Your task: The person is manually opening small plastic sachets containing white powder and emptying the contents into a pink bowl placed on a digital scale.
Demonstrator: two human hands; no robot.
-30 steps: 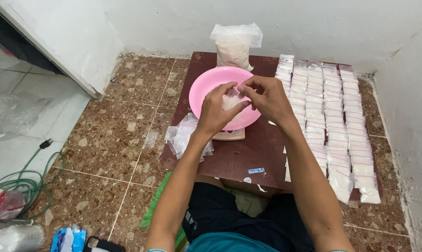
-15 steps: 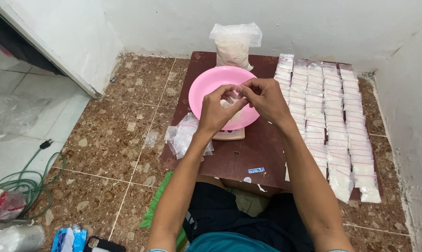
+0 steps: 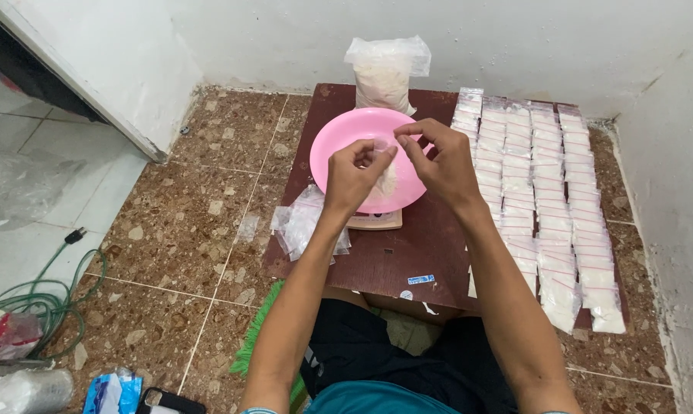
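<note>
Right in the middle, a small clear plastic pouch with white powder in it (image 3: 387, 175) is pinched between both hands, held just above the round pink plastic bowl (image 3: 346, 142). The left hand (image 3: 354, 178) has its fingers curled tight on the pouch's left edge, a closed grip with thumb against fingertips. The right hand (image 3: 438, 157) closes on the top edge from the other side, thumb and forefinger pressed together along the pouch's mouth, other fingers arched above. The two hands are nearly touching over the bowl.

The bowl sits on a small pale scale (image 3: 377, 221), only its front edge showing beneath the rim. All of it rests on a low dark brown wooden tabletop (image 3: 392, 257). Behind the bowl, against the white wall, a large clear bag of white powder (image 3: 385, 73) stands upright. To the right, rows of filled small sealed pouches (image 3: 545, 184) lie flat, overlapping, running from the back of the tabletop down to its front corner. At the left edge, a loose heap of empty clear pouches (image 3: 304, 224) hangs half off onto the brown speckled tile floor (image 3: 193, 222). Far left on the floor, a coiled green cable (image 3: 36, 303).
</note>
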